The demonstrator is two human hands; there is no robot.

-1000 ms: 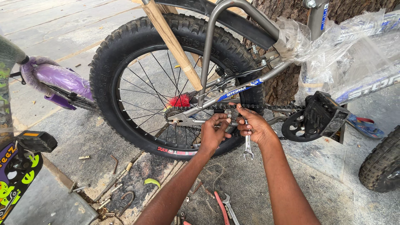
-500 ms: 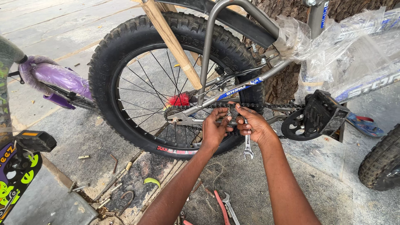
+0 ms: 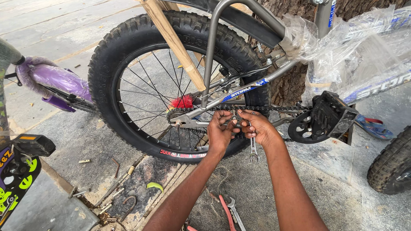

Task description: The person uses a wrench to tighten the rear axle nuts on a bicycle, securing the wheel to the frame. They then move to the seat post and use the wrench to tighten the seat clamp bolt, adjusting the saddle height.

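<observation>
A small bicycle stands upside-up with its rear wheel [image 3: 128, 55] in front of me, a knobby black tyre with thin spokes. The chain [image 3: 282, 109] runs from the rear sprocket to the crank and black pedal [image 3: 334, 113]. My left hand [image 3: 220, 132] pinches the chain just behind the sprocket. My right hand [image 3: 259, 127] is beside it, fingers on the chain and holding a silver spanner [image 3: 253, 150] that hangs down from the palm. Both hands touch near the grey chainstay [image 3: 252, 85].
Red-handled pliers [image 3: 226, 211] and another spanner [image 3: 234, 214] lie on the concrete by my forearms. A wooden stick [image 3: 171, 38] leans through the wheel. Plastic wrap [image 3: 342, 47] covers the frame. Another bike's pedal [image 3: 33, 144] is left, a purple saddle [image 3: 55, 79] behind, a tyre [image 3: 391, 164] right.
Both hands stay on the chain behind the sprocket; the fingers have shifted slightly. The bicycle and tools have not moved.
</observation>
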